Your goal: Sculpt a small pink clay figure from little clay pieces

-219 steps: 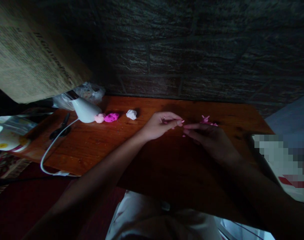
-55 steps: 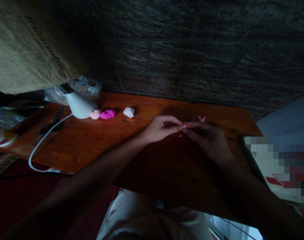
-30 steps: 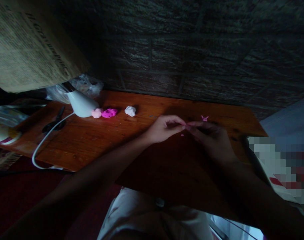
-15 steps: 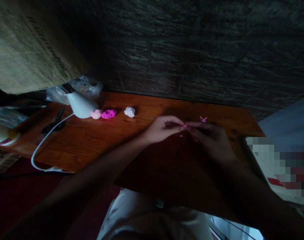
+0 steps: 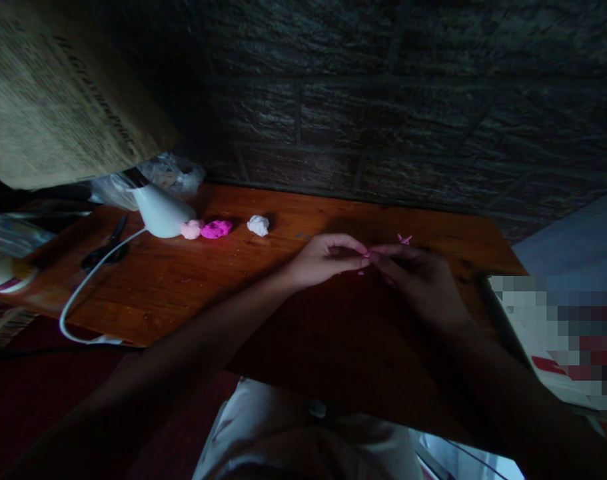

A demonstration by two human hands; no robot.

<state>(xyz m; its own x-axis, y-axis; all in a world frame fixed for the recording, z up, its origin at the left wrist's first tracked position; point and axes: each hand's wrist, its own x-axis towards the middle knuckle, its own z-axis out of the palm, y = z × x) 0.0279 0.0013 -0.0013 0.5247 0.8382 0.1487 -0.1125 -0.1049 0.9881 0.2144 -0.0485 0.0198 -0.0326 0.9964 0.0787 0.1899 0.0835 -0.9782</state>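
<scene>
Fingertip to fingertip, my left hand (image 5: 323, 259) and my right hand (image 5: 420, 277) pinch a tiny piece of pink modelling clay (image 5: 367, 255) above the table. Both hands are closed on it, and the fingers cover most of it. A loose pink clay bit (image 5: 361, 273) lies on the wood just below them. Behind my right hand sits a small pink clay shape (image 5: 404, 239) with thin points sticking up. Farther left are a white clay lump (image 5: 258, 225), a bright magenta clay lump (image 5: 216, 229) and a pale pink clay lump (image 5: 192, 229).
A lamp's white base (image 5: 163, 212) stands at the left under a printed shade (image 5: 78, 100), its white cord (image 5: 66, 307) looping over the table edge. Black scissors (image 5: 106, 252) lie beside it. A clear plastic bag (image 5: 176, 175) is behind. A stone-patterned wall (image 5: 328, 113) borders the wooden table (image 5: 183, 300).
Since the oldest frame, the hands have come together on the pink clay, and the pink pieces beside the pointed shape are out of sight. Lately the hands have barely moved.
</scene>
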